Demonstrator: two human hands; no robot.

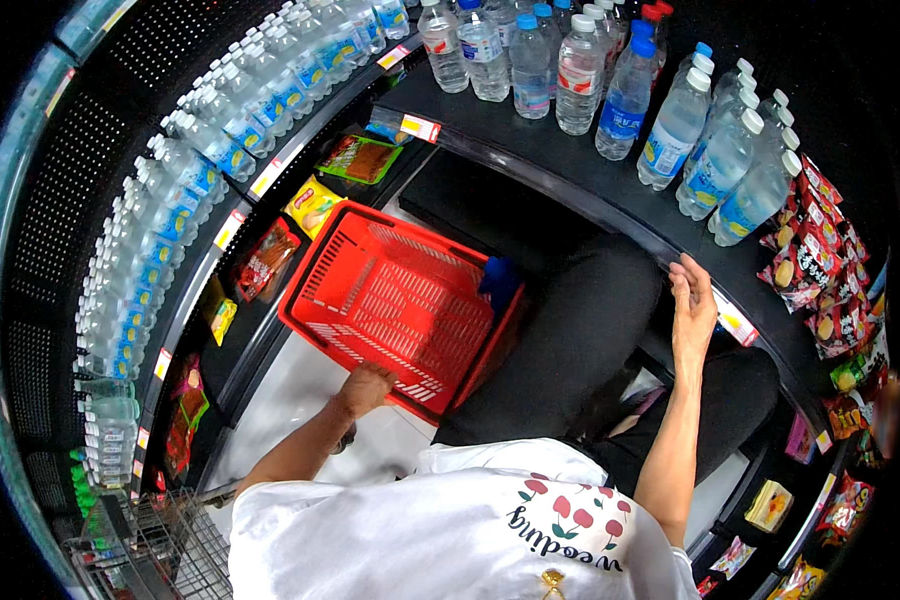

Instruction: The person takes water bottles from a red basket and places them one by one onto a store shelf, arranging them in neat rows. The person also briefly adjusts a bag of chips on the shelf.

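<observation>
A red plastic shopping basket (pixel 390 300) stands tilted in front of my bent legs, and I see no goods inside it. My left hand (pixel 367 388) grips its near rim, with the fingers over the edge. Something dark blue (pixel 499 281), perhaps the folded handle grip, shows at the basket's right end. Over my right knee, my right hand (pixel 694 296) is raised beside the front edge of the black shelf (pixel 525 165), holding nothing, its fingers partly bent. Whether it touches the shelf edge, I cannot tell. Several clear water bottles (pixel 577 75) stand on that shelf.
Along the left curves a shelf of small water bottles (pixel 195 180), above a lower shelf with snack packets (pixel 266 259). Red snack bags (pixel 821 262) hang or lie at the right. A wire rack (pixel 172 540) is close at lower left. White floor (pixel 270 405) shows beside the basket.
</observation>
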